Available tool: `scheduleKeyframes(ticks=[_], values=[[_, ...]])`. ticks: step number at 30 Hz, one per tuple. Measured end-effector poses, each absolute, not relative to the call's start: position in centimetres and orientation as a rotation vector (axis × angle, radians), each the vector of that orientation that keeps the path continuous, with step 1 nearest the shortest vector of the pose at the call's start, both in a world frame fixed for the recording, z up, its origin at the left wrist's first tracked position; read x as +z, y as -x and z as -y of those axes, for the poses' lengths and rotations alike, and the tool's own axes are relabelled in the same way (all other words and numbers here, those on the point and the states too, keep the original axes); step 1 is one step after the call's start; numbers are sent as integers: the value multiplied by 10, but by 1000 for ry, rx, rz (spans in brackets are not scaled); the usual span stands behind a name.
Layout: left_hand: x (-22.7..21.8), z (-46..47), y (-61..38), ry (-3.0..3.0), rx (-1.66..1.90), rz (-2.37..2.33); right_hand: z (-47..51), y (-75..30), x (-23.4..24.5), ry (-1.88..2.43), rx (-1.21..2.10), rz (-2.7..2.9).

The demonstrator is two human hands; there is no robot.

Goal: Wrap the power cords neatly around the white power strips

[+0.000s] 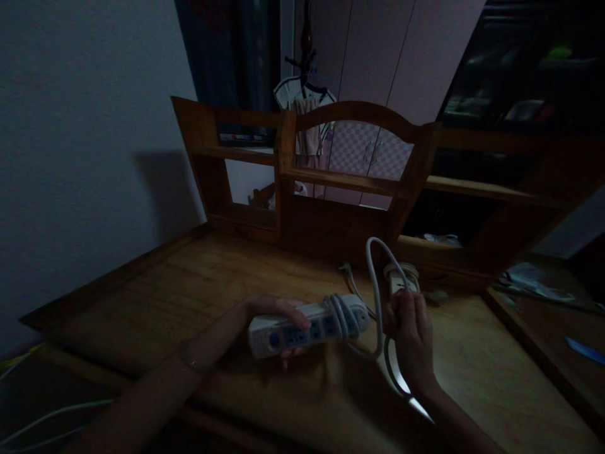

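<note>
Closest to me, in the lower left corner, white wires (pixel 61 408) trail past the bench's near edge. I see a bracelet (pixel 191 358) on the left wrist. My left hand (pixel 281 315) is closed around a white power strip (pixel 317 329), thumb side on top and fingertips showing beneath, holding it above the bench (pixel 184 277) with its blue sockets turned toward me. Grey-white cord (pixel 377 296) is wound around the strip's right end, and a loose loop of it rises between my two hands. My right hand (pixel 410 328) is gripping that cord in a fist, well apart from the strip. Just beyond, a plug (pixel 346 267) lies on the bench, and behind my right hand I make out a white socket block (pixel 397 284) beside a coiled cable (pixel 410 271). At the back stands a wooden shelf (pixel 350 180); past it I see a shirt (pixel 288 94) on a hanger, then a pink wardrobe (pixel 368 44).
</note>
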State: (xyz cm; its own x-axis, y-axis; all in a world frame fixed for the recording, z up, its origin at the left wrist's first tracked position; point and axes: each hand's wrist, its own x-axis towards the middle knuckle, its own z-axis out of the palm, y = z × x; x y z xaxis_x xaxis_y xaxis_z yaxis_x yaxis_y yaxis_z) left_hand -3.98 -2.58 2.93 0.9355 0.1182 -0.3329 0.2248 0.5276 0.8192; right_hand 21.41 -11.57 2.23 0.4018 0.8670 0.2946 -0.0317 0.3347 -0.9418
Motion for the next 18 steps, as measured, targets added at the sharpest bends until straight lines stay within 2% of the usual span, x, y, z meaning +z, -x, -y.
scheduleKeyframes(ticks=[6, 11, 15, 18], values=[[0, 1, 20, -867, 416, -404, 116, -209, 20, 1059, 790, 937], [7, -8, 16, -708, 851, -337, 110, -211, 1, 1106, 958, 955], [12, -8, 19, -660, 955, -327, 105, -213, -16, 1122, 1074, 1002], [11, -5, 17, -683, 896, -317, 104, -213, -22, 1174, 999, 1158]])
